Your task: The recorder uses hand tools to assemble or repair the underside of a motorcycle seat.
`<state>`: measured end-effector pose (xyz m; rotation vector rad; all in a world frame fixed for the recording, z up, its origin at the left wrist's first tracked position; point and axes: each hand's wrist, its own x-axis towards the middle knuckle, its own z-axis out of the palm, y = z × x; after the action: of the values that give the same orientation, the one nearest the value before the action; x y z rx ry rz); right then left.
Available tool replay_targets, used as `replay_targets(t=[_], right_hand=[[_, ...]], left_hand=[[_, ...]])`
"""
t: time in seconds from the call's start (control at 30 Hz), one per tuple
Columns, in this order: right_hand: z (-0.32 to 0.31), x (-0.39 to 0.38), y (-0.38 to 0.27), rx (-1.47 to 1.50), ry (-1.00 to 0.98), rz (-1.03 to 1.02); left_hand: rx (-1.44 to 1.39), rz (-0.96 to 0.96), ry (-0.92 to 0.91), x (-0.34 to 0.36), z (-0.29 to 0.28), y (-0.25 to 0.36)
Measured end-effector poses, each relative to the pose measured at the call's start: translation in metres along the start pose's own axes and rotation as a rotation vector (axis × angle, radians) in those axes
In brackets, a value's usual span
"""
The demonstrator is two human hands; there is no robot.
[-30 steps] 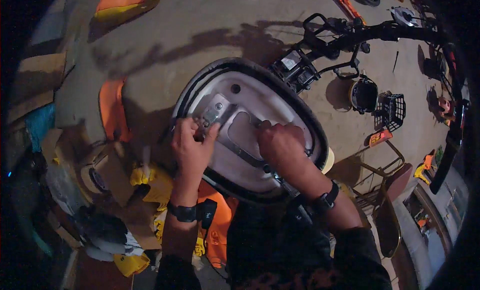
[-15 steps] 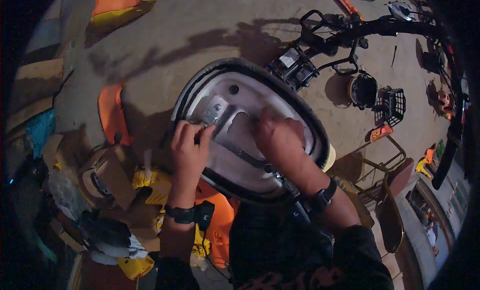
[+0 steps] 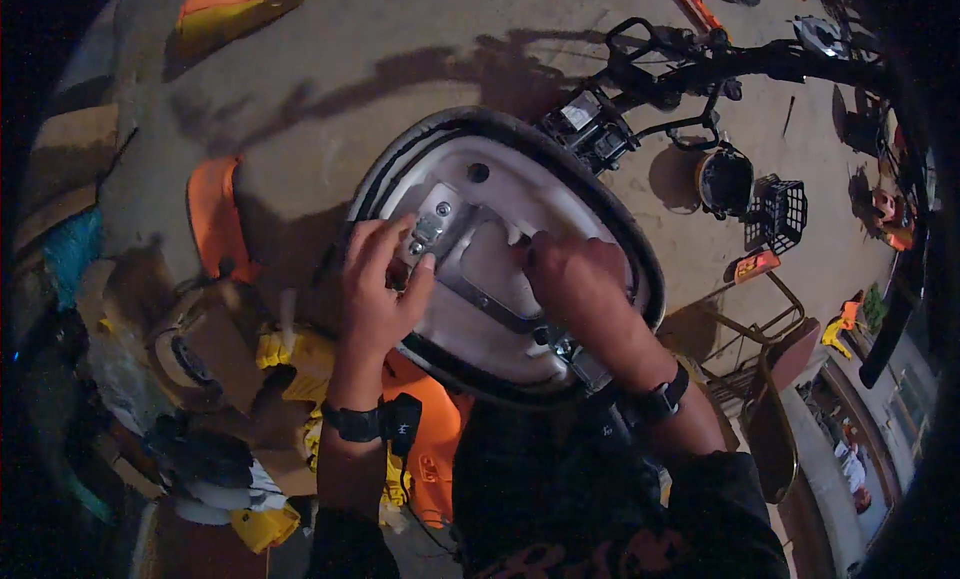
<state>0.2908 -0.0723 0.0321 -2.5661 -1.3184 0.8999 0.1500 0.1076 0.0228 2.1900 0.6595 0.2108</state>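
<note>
A grey shell (image 3: 490,159) with a thick black rim, perhaps a seat underside, sits in front of me. Inside it is a silver metal bracket (image 3: 448,194) with bolts and a curved bar. My left hand (image 3: 385,284) rests at the bracket's left side, fingers extended and apart, their tips touching or very near the small plate around the bolts. My right hand (image 3: 580,279) is closed over the middle of the shell, just right of the bracket's opening; what is in its fingers is hidden.
A black vehicle frame (image 3: 690,74) lies behind the shell. At right are a bucket (image 3: 730,184), black crate (image 3: 775,214), metal-framed chair (image 3: 780,399) and a partly seen person (image 3: 852,474). Orange panels (image 3: 220,219), yellow pieces (image 3: 265,524) and cardboard (image 3: 185,339) crowd the left.
My left hand has moved up a little and its fingers have spread along the bracket. My right hand has shifted slightly to the right, still closed.
</note>
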Motion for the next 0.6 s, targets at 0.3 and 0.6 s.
replay_targets(t=[0.3, 0.6], right_hand=[[-0.013, 0.002, -0.002, -0.015, -0.070, 0.013], [-0.019, 0.003, -0.010, 0.021, -0.070, 0.072]], left_hand=[[-0.040, -0.099, 0.070, -0.011, 0.008, -0.011], [0.004, 0.011, 0.141, -0.013, 0.012, -0.015]])
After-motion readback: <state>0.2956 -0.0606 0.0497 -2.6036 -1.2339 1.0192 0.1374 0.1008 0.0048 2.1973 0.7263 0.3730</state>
